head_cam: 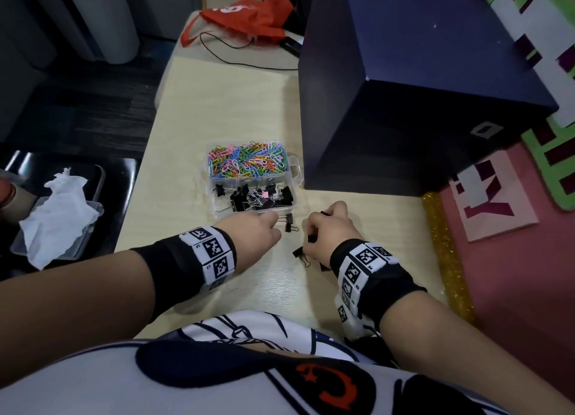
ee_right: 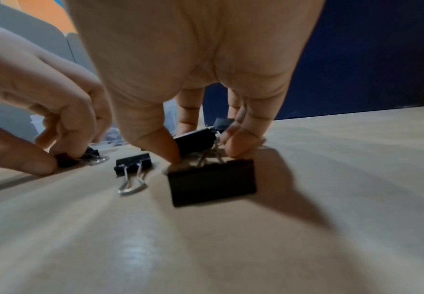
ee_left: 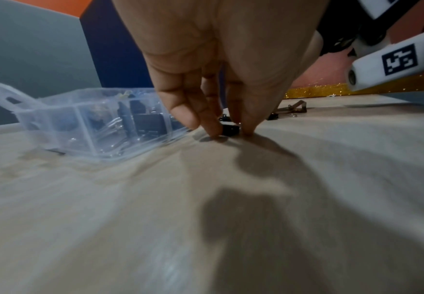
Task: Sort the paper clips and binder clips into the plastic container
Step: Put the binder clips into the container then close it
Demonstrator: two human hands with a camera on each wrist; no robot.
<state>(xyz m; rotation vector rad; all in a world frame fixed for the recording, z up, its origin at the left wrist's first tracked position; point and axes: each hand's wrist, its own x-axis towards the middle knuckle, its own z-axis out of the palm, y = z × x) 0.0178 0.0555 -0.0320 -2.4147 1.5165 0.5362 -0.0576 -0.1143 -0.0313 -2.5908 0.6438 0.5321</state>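
Note:
A clear plastic container stands mid-table, with coloured paper clips in its far compartment and black binder clips in the near one. Just in front of it, my left hand pinches a small black binder clip that lies on the table. Beside it, my right hand curls thumb and fingers round another black binder clip. A larger black clip sits right under those fingers, its wire handles pointing up at them. One more small clip lies loose between the hands.
A big dark blue box stands close to the right of the container. A gold glitter strip runs along the table's right edge. A red bag and a black cable lie at the far end. A tissue-filled tray sits to the left, off the table.

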